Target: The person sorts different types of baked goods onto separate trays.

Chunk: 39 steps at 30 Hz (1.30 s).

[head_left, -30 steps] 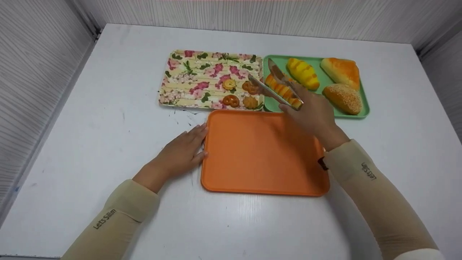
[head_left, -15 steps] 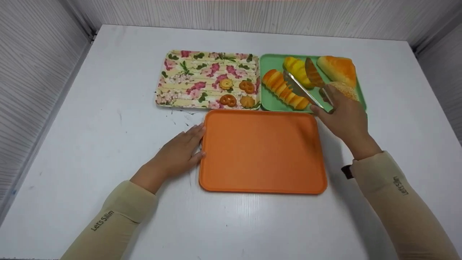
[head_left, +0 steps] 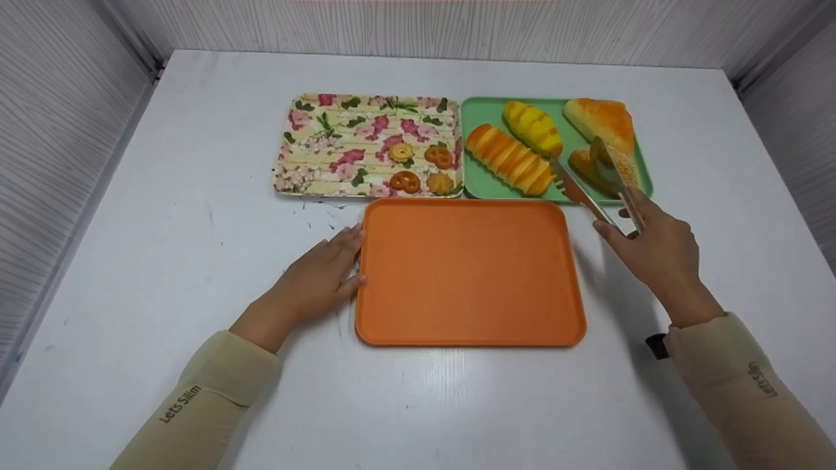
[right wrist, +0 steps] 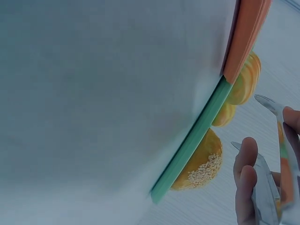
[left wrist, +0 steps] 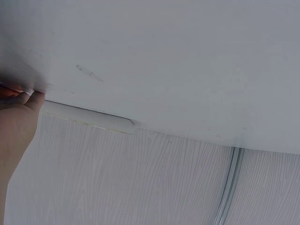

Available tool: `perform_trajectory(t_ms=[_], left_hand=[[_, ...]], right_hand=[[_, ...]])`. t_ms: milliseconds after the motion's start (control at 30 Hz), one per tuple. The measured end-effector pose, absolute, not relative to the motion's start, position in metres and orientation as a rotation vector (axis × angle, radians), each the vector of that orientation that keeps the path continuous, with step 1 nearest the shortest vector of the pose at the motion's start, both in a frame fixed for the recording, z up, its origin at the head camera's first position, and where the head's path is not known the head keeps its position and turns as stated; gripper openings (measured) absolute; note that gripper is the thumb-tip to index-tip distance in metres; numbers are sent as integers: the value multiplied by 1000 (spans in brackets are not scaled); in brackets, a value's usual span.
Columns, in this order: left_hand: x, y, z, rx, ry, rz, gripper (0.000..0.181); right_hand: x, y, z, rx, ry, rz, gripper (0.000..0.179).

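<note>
My right hand [head_left: 666, 254] grips metal tongs [head_left: 590, 202], their arms spread, with nothing held between them. The tips reach over the green tray [head_left: 484, 109], one by the striped bread roll [head_left: 509, 160], the other in front of the sesame bun [head_left: 628, 173], partly hiding it. In the right wrist view, the fingers [right wrist: 246, 180] hold the tongs, which appear above the tray. My left hand [head_left: 307, 287] lies with nearly straight fingers against the left rim of the orange tray [head_left: 470, 274], which bears nothing. In the left wrist view only part of that hand [left wrist: 18, 122] shows.
A yellow bread [head_left: 532, 124] and a triangular bread [head_left: 601, 121] also lie on the green tray. To its left, a floral tray [head_left: 326, 147] carries pretzels [head_left: 405, 181] and round biscuits [head_left: 401, 153]. Patterned walls [head_left: 444, 26] stand behind the white table [head_left: 163, 228].
My right hand has carried the tongs rightward and back towards me, from around the striped roll to beside the sesame bun. The roll stays on the green tray. The left hand keeps its place.
</note>
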State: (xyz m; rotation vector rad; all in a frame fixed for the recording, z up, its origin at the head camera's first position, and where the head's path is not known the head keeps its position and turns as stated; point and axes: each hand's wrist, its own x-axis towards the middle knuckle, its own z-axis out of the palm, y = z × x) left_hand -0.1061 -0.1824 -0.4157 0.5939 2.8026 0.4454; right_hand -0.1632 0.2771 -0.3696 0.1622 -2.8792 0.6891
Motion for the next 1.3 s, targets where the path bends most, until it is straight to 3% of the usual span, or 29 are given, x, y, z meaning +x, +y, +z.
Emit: perform_trajectory(t_ms=[533, 1300], left_hand=[[-108, -189, -417, 558, 2796, 443, 73], [-108, -190, -416, 580, 2811, 427, 73]], right_hand=[[-133, 293, -377, 52, -3000, 697, 71], [-131, 292, -383, -65, -3237, 504, 87]])
